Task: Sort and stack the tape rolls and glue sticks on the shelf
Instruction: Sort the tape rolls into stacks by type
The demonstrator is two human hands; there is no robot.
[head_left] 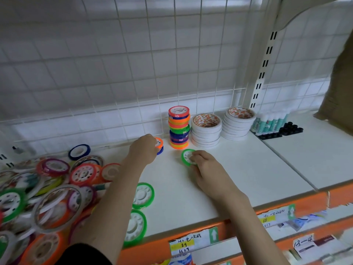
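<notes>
The step in hand looks like building a second column of small coloured rolls beside the tall coloured stack at the back of the shelf. The left hand reaches forward, arm stretched over the loose pile, with its fingers curled round an orange roll that sits on a blue roll, just left of the stack. The right hand lies lower and nearer, knuckles up, pinching a green roll tilted on its edge against the shelf, in front of the stack.

By my judgement the next move calls for the left hand to let the orange roll settle square, then for the right to lift the green one flat and set it on top, centred so the short column does not lean.

Two white stacks stand right of the coloured one, and the glue sticks stand upright further right. Much of the pile remains unsorted, with two more green rolls lying near the front edge.
</notes>
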